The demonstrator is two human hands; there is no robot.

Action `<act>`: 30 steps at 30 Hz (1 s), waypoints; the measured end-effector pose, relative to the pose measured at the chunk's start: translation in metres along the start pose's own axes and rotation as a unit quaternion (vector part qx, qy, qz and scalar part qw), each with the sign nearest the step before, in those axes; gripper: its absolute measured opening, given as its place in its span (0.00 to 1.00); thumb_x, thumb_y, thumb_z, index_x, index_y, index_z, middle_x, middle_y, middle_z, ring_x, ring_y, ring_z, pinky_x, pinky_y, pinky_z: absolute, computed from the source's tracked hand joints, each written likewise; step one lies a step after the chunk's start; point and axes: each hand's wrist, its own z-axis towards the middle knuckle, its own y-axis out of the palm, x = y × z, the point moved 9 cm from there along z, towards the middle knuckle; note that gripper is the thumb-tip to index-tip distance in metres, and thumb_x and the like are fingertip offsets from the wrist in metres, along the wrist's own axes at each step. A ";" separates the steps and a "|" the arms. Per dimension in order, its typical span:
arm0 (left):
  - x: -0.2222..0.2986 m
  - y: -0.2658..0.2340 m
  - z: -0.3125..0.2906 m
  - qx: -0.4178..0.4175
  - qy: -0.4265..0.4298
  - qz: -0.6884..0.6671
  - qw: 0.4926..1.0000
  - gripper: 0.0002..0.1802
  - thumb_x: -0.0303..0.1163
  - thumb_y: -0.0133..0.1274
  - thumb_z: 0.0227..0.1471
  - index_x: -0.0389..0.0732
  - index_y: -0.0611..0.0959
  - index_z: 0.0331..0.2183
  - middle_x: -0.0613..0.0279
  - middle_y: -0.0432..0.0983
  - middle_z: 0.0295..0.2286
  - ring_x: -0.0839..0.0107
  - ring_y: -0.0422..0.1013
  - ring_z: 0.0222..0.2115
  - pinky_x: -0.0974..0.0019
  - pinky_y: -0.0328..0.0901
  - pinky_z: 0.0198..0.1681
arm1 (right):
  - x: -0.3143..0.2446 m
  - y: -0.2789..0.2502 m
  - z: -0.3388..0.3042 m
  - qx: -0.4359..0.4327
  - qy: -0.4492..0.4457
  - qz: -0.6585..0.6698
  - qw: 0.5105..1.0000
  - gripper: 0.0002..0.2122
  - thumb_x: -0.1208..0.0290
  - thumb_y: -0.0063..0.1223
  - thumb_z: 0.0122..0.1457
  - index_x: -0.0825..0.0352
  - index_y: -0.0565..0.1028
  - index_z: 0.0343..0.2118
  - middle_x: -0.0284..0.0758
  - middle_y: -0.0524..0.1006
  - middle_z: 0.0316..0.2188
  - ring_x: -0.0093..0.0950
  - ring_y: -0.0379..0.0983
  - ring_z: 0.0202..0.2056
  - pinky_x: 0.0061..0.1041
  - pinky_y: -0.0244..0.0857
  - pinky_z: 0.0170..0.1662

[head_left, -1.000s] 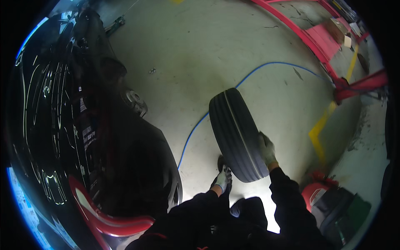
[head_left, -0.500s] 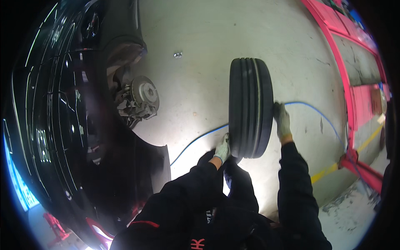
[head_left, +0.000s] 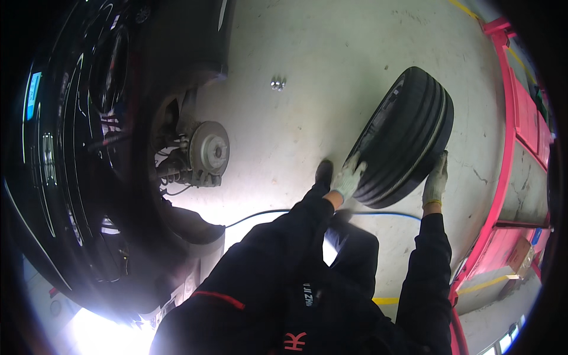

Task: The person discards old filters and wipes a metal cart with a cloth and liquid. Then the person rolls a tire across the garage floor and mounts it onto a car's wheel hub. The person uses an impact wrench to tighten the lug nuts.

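A raised black car (head_left: 77,177) shows its bare brake disc (head_left: 210,148) at nine o'clock. Both gloved grips clamp the tyre (head_left: 408,139), left hand (head_left: 350,177) and right hand (head_left: 436,180), now tipped toward two o'clock, having stood upright moments ago, off the hub on the floor (head_left: 307,118).

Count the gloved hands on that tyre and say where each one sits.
2. The left hand grips the near left edge of the tyre; the right hand presses against its right tread side. No other hand shows, though the tyre's far side is hidden.
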 end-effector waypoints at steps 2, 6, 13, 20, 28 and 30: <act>0.051 -0.011 0.052 0.036 -0.005 -0.021 0.999 0.39 0.59 0.40 0.72 0.47 0.62 0.74 0.39 0.65 0.68 0.40 0.63 0.68 0.50 0.59 0.71 | -0.008 0.011 0.032 -0.036 0.025 0.192 0.980 0.35 0.46 0.43 0.78 0.72 0.60 0.75 0.51 0.62 0.75 0.46 0.59 0.74 0.35 0.56 0.74; 0.128 -0.020 0.154 0.065 -0.021 -0.052 0.996 0.40 0.60 0.43 0.70 0.49 0.66 0.73 0.43 0.65 0.69 0.41 0.63 0.68 0.47 0.59 0.71 | -0.037 0.056 0.047 -0.121 0.029 -0.046 0.991 0.45 0.45 0.52 0.73 0.59 0.38 0.81 0.51 0.58 0.77 0.46 0.58 0.75 0.37 0.55 0.75; 0.246 -0.007 0.304 0.105 0.016 -0.026 0.994 0.47 0.55 0.53 0.66 0.45 0.59 0.75 0.40 0.61 0.71 0.43 0.61 0.70 0.51 0.57 0.73 | -0.141 0.043 0.355 -0.085 0.057 -0.117 0.988 0.47 0.41 0.53 0.70 0.67 0.44 0.79 0.58 0.61 0.74 0.49 0.60 0.74 0.36 0.58 0.73; 0.317 0.002 0.448 0.116 -0.044 -0.078 0.989 0.42 0.58 0.49 0.69 0.38 0.68 0.71 0.39 0.68 0.67 0.45 0.62 0.69 0.53 0.57 0.72 | -0.155 0.054 0.492 -0.144 -0.034 0.067 0.987 0.37 0.57 0.53 0.76 0.70 0.50 0.78 0.53 0.69 0.70 0.38 0.66 0.70 0.32 0.61 0.70; 0.487 0.007 0.591 0.058 -0.044 -0.004 0.997 0.41 0.56 0.46 0.71 0.51 0.57 0.76 0.40 0.62 0.70 0.41 0.63 0.68 0.49 0.60 0.70 | -0.237 0.056 0.689 -0.071 0.057 -0.237 0.967 0.52 0.30 0.48 0.66 0.57 0.39 0.81 0.63 0.77 0.58 0.63 0.77 0.55 0.51 0.72 0.57; 0.539 -0.011 0.645 0.079 -0.025 0.033 0.996 0.45 0.54 0.50 0.69 0.53 0.51 0.77 0.37 0.60 0.70 0.36 0.60 0.69 0.47 0.59 0.71 | -0.280 0.072 0.797 -0.057 0.056 -0.208 0.975 0.49 0.31 0.48 0.67 0.62 0.48 0.79 0.63 0.74 0.62 0.61 0.74 0.60 0.47 0.70 0.61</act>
